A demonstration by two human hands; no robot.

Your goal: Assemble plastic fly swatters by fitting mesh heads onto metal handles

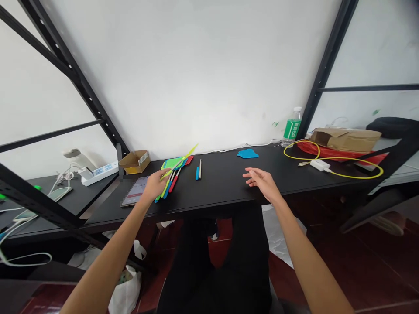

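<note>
Indoors, at a black desk (pixel 219 187), a person's left hand (pixel 156 185) pinches a tilted yellow-green tool (pixel 189 154) over a pile of coloured tools (pixel 174 183) on the desk's left side. The right hand (pixel 262 182) grips nothing, fingers loosely bent, near a flat blue piece (pixel 248 153) lying toward the wall (pixel 209 87).

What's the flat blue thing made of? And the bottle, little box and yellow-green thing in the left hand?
Flat blue thing: maybe silicone or plastic, with an even, matte colour.
Bottle: probably plastic, clear and see-through.
Little box: looks like cardboard, dull brown.
Yellow-green thing in the left hand: perhaps silicone or plastic, evenly bright.
</note>
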